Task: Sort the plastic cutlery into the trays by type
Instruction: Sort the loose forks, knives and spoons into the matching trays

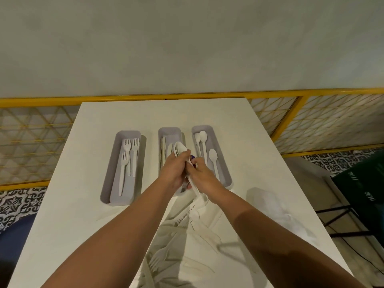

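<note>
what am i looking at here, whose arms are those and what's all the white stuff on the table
There is no machine here: a person wears a camera on the head, so the one picture looks forward and down along their own bare arms. On the white table stand three grey trays. The left tray holds forks, the right tray holds spoons, and the middle tray, partly hidden by the hands, seems to hold knives. The left hand and right hand meet above the middle tray, together holding a small bunch of white spoons. Nearer the camera lies a loose pile of unsorted cutlery.
</note>
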